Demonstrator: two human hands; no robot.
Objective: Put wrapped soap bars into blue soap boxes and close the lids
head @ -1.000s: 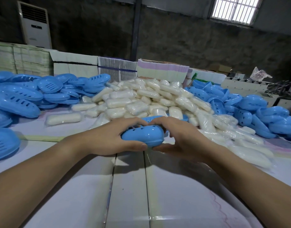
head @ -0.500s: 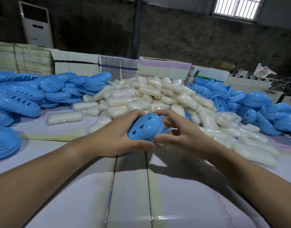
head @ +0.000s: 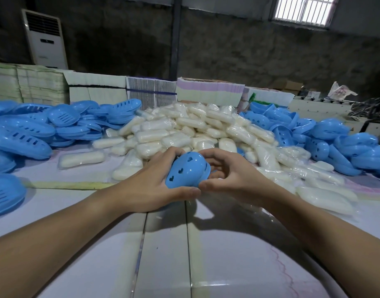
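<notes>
In the middle of the frame sits a blue oval plastic soap box with heart-shaped holes (head: pixel 188 169), tipped up on its side just above the white table (head: pixel 163 254). The left hand (head: pixel 154 186) curls round it, thumb under and fingers over the top, likely to keep it from slipping. The right hand (head: pixel 225 175) has its fingers bent at the box's open edge; I think it is pushing the lid shut. I cannot tell if a soap is inside. Behind the hands is a big pile of white soap bars in clear wrap (head: pixel 184 130). Blue slotted lids (head: pixel 23 134) lie at the left, and more blue boxes (head: pixel 335 143) at the right, all close for grabbing.
</notes>
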